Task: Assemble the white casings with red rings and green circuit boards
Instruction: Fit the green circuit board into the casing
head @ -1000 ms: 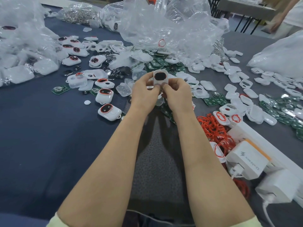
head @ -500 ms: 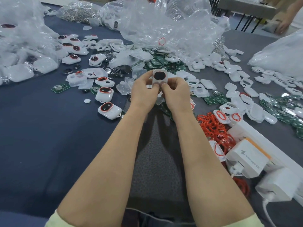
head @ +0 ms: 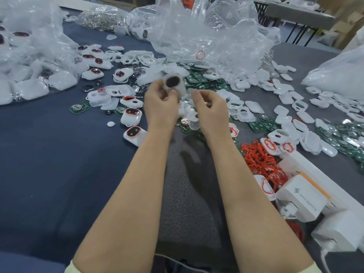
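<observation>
Over the dark blue cloth-covered bench (head: 49, 164), the right hand (head: 209, 108) has just let go, fingers loosely curled on nothing. The left hand (head: 160, 107) alone now pinches the white plastic casing with the dark oval window (head: 174, 82), lifted clear of the bench; this piece is probably finished.

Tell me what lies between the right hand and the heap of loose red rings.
In the head view, a single white casing with a red ring on it lies on the cloth between the right hand and the heap of loose red rings.
</observation>
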Motion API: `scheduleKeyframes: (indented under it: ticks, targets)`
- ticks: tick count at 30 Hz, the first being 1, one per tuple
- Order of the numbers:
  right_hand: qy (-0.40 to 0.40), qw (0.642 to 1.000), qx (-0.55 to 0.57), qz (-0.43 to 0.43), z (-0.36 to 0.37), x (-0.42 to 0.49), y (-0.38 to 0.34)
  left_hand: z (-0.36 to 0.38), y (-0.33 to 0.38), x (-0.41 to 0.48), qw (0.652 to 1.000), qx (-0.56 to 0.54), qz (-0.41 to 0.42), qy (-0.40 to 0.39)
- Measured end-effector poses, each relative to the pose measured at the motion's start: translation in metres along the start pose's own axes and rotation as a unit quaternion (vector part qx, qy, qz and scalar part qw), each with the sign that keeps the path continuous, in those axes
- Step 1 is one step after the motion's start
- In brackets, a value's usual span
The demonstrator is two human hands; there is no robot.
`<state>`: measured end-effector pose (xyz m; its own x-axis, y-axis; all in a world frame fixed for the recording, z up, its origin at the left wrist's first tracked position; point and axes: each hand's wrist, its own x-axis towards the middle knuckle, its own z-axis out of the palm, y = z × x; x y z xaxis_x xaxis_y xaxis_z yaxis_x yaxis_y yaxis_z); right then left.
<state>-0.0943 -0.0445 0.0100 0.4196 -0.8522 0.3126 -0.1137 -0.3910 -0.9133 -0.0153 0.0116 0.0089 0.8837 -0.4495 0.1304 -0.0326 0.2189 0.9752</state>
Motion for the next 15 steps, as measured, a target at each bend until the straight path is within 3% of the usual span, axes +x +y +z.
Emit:
scheduleKeyframes:
  ticks: [3, 7, 12, 15]
  targets:
    - [-0.053, 0.982, -0.149, -0.107, 0.018, -0.004, -0.003, -0.015, 0.007, 0.011, 0.989, -0.061, 0.005, 0.137]
    - [-0.178, 0.892, -0.379, -0.172, 0.052, -0.011, -0.001, -0.02, 0.011, 0.013, 0.974, -0.115, 0.021, 0.195]
    - [-0.116, 0.902, -0.376, -0.176, 0.062, -0.012, -0.004, -0.018, 0.01, 0.014, 0.961, -0.19, 0.008, 0.2]
    - [-0.073, 0.936, -0.31, -0.15, 0.05, -0.005, -0.008, -0.014, 0.009, 0.014, 0.954, -0.231, -0.015, 0.19]
